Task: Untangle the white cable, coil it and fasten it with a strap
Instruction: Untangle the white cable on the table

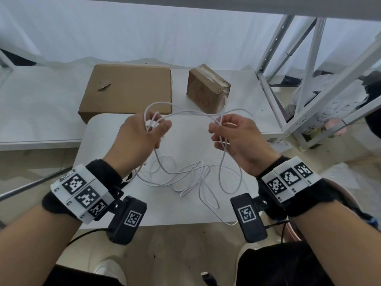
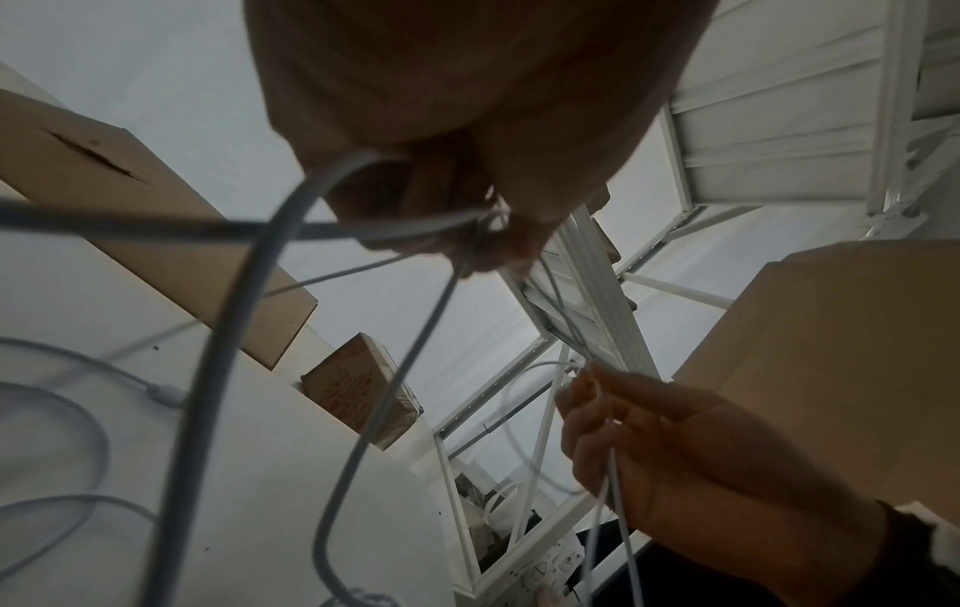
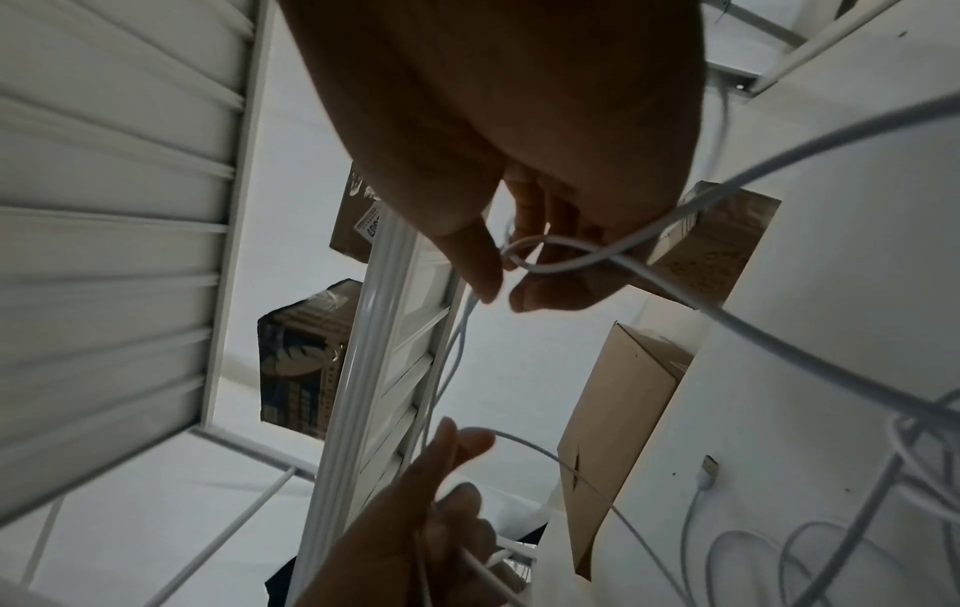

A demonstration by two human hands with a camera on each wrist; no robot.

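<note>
**Both hands lifting the tangled white cable above the tabletop**

The left hand and the right hand are raised side by side over a white tabletop, each gripping part of the white cable. The left hand's fingers are curled round a few strands, with a small loop standing up above its knuckles. The right hand's fingers are pinched together on the cable too; the right wrist view shows thumb and forefinger closing on a spot where strands cross (whether that is a true knot cannot be told). Between the two hands a stretch of cable sags in a shallow arc, and another loop sweeps out beyond the right hand.

Below the hands the rest of the cable hangs down and lies on the tabletop in a loose, overlapping heap of loops, near the front edge. One plug end rests flat on the tabletop, apart from the heap.

Farther back lie a flat cardboard box and, to its right, a smaller taped cardboard box, tilted. A white metal rack stands on the right. Each wrist carries a black band with printed square markers.
</note>
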